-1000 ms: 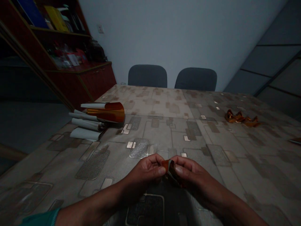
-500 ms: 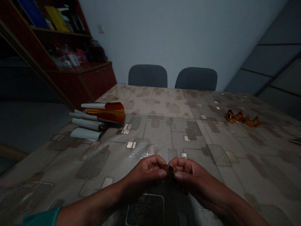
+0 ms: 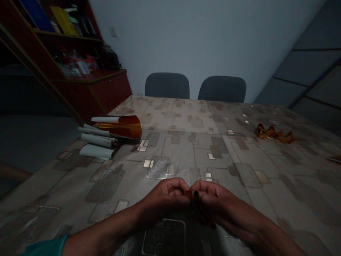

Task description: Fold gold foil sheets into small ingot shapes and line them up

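Note:
Close to the table's near edge, my left hand (image 3: 170,195) and my right hand (image 3: 220,199) meet with fingertips almost touching. Both pinch a small piece of shiny orange foil paper (image 3: 196,201) between thumb and fingers. The piece looks folded or curled, and a dark part of it hangs down below my right fingers. My fingers hide much of it, and its exact shape is too dim to tell. Farther off on the right lies a crumpled, wavy strip of the same orange foil (image 3: 274,134). Neither hand touches that strip.
On the left of the patterned table (image 3: 183,149) lie curled sheets (image 3: 130,127), orange on one side and pale on the other. Two grey chairs (image 3: 167,85) stand behind the far edge. A red-brown cabinet (image 3: 109,90) is at the back left. Something thin sits at the right edge.
The foil piece between my hands has turned a little, and more of its curled end and hanging part shows. My hands have dipped slightly; both keep their pinch.

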`<act>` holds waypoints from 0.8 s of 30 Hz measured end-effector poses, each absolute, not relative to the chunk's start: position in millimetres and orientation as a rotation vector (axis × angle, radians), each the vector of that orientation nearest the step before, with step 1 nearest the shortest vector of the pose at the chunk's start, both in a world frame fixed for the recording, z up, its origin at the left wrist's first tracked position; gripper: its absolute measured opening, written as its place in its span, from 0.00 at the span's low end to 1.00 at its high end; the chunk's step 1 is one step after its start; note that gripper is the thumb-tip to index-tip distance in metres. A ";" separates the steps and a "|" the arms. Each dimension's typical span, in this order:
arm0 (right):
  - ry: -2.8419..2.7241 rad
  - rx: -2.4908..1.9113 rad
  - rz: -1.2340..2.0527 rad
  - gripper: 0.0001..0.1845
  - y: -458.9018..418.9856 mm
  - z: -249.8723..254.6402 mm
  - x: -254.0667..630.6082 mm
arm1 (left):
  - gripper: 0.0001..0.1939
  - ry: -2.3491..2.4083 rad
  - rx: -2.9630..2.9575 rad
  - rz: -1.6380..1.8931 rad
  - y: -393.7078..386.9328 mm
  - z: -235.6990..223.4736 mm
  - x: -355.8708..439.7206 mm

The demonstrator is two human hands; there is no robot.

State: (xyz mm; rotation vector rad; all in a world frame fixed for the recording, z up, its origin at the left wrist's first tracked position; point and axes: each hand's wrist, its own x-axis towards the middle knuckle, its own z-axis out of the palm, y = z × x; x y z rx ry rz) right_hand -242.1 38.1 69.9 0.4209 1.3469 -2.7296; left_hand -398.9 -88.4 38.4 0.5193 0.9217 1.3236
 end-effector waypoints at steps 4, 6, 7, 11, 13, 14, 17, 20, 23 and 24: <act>1.369 0.446 -2.718 0.15 35.7 73.6 -241.4 | 0.14 0.912 0.520 1.372 -89.2 36.7 -397.2; 1.353 0.446 -2.742 0.18 34.4 74.9 -241.9 | 0.13 0.890 0.509 1.405 -89.5 36.7 -395.7; 1.350 0.450 -2.750 0.19 33.9 75.3 -242.3 | 0.12 0.875 0.504 1.413 -89.6 36.7 -394.9; 1.349 0.409 -2.782 0.18 32.8 73.1 -243.6 | 0.11 0.823 0.510 1.436 -90.5 38.0 -392.8; 1.344 0.368 -2.800 0.18 32.5 70.2 -244.4 | 0.09 0.829 0.526 1.447 -91.2 40.1 -391.8; 1.352 0.363 -2.805 0.18 32.3 68.8 -244.8 | 0.08 0.841 0.533 1.452 -91.5 41.2 -391.3; 1.407 0.369 -2.828 0.18 31.8 65.5 -246.2 | 0.08 0.857 0.544 1.474 -92.0 43.8 -390.2; 1.458 0.330 -2.855 0.18 31.6 63.9 -247.0 | 0.09 0.867 0.540 1.506 -92.0 43.8 -389.9; 1.460 0.297 -2.868 0.18 31.4 63.3 -247.0 | 0.10 0.896 0.533 1.504 -92.4 42.8 -390.2; 1.457 0.295 -2.871 0.18 31.3 63.1 -246.9 | 0.10 0.895 0.535 1.500 -92.5 42.6 -390.4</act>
